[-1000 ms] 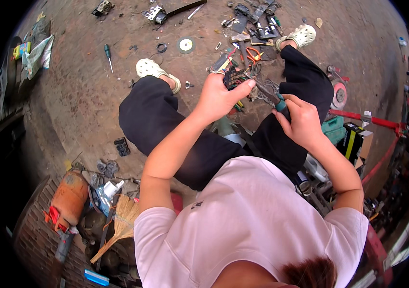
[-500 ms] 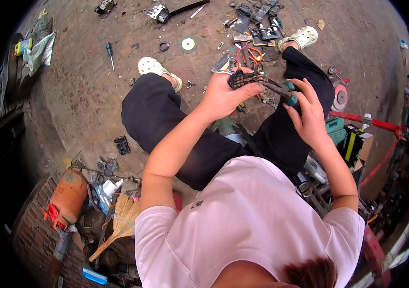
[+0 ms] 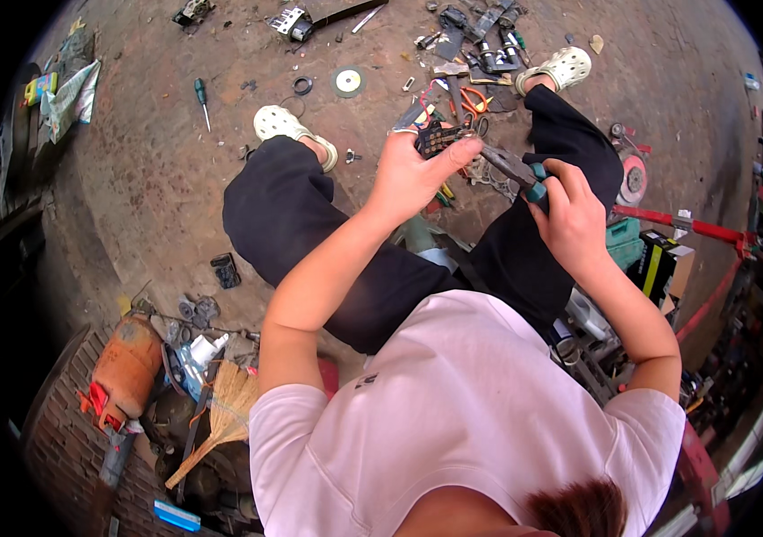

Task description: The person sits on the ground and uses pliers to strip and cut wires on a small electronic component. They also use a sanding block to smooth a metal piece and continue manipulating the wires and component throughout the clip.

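Note:
My left hand (image 3: 402, 183) is closed round a black block-shaped part (image 3: 438, 139) with rows of slots, held above the floor between my knees. Its thumb lies along the near side of the part. My right hand (image 3: 574, 215) has its fingers wrapped round the teal-tipped handles of a pair of pliers (image 3: 508, 166). The jaws point left toward the part, close to my left thumb; whether they grip it is hidden. Beyond my hands, orange-handled pliers (image 3: 474, 100) and a hammer (image 3: 452, 70) lie on the floor.
A screwdriver (image 3: 202, 103), a round disc (image 3: 347, 82) and a black ring (image 3: 302, 85) lie ahead. At lower left are an orange gas cylinder (image 3: 128, 362) and a straw broom (image 3: 229, 407). A red metal bar (image 3: 703, 229) and a teal case (image 3: 625, 234) stand at right.
My right hand's fingers, stretched out and loose before, have curled round the pliers' handles. The pliers have tilted and shifted slightly. My left hand has moved a little to the left with the black part.

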### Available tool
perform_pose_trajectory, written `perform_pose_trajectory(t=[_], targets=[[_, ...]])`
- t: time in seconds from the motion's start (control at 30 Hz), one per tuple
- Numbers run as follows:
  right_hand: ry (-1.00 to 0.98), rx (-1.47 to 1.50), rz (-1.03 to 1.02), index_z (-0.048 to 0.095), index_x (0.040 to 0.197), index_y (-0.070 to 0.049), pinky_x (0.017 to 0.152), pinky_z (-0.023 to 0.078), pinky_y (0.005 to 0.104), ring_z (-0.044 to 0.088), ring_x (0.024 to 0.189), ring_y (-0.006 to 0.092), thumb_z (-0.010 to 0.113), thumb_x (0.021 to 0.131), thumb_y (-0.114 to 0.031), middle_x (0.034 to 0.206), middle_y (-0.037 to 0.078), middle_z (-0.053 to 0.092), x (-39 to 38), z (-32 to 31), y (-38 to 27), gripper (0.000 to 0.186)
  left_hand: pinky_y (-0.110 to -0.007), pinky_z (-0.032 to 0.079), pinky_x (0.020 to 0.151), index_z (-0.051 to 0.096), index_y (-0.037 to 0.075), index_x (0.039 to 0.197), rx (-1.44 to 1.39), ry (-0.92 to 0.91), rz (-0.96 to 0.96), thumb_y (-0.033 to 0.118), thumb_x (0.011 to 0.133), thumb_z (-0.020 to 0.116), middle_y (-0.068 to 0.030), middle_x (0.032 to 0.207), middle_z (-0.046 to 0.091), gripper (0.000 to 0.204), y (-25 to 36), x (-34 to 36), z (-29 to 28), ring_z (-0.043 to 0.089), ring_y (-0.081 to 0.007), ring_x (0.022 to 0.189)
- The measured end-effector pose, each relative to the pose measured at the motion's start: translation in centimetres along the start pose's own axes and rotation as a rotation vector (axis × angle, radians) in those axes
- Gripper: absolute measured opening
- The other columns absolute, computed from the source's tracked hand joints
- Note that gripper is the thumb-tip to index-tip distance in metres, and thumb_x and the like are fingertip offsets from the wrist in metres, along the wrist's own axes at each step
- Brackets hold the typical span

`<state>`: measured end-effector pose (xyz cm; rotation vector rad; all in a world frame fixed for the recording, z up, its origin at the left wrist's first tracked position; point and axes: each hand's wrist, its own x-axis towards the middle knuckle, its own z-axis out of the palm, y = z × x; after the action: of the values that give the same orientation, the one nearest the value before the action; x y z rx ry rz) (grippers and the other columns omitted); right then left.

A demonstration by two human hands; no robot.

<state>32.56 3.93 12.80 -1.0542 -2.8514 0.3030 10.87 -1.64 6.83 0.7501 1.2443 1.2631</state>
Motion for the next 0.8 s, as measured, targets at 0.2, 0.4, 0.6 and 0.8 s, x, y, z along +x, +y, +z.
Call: perform_pose_trajectory(t=[0.2, 0.4, 0.6, 0.8], targets=[[-0.051, 0.108, -0.023, 0.055, 0.091, 0.001, 0.07, 0.051, 0.0363, 0.06, 0.09, 0.0289, 0.073, 0.068, -0.007, 0.105, 0.011, 0.057, -0.1, 0.0, 0.4, 0.03, -0.023, 0.042, 0.06, 0.065, 0.002, 0.085, 0.027, -0.039, -0.033, 0.026, 0.087, 0.066, 0.0017, 0.072, 0.06, 0.024, -0.2, -0.1, -0.3, 0.052, -0.0048, 0.065], [-0.217, 0.382, 0.055, 0.057, 0.089, 0.003, 0.064, 0.049, 0.0377, 0.06, 0.075, 0.0351, 0.071, 0.076, -0.01, 0.09, 0.015, 0.059, -0.6, -1.4, 0.5, 0.023, -0.022, 0.043, 0.065, 0.063, 0.001, 0.095, 0.084, -0.18, -0.125, 0.02, 0.088, 0.064, 0.0005, 0.081, 0.061, 0.02, 0.3, -0.6, -0.8, 0.053, -0.0054, 0.072], [-0.497, 0.638, 0.259, 0.06, 0.083, 0.003, 0.058, 0.045, 0.0336, 0.058, 0.062, 0.0298, 0.068, 0.083, -0.016, 0.072, 0.016, 0.059, -0.4, -3.6, 0.3, 0.02, -0.021, 0.039, 0.044, 0.059, 0.005, 0.087, -0.042, -0.28, -0.021, 0.023, 0.087, 0.064, 0.0042, 0.062, 0.051, 0.018, -0.3, -0.4, -0.8, 0.048, -0.0037, 0.051], [-0.615, 1.045, 0.418, 0.061, 0.084, 0.004, 0.062, 0.048, 0.0282, 0.061, 0.065, 0.0152, 0.061, 0.09, -0.026, 0.074, 0.009, 0.064, -1.3, -3.3, 0.8, 0.031, -0.021, 0.042, 0.05, 0.061, 0.005, 0.092, -0.025, -0.263, -0.042, 0.026, 0.087, 0.067, 0.0026, 0.068, 0.056, 0.022, -0.1, -0.3, -0.5, 0.051, -0.0047, 0.056]])
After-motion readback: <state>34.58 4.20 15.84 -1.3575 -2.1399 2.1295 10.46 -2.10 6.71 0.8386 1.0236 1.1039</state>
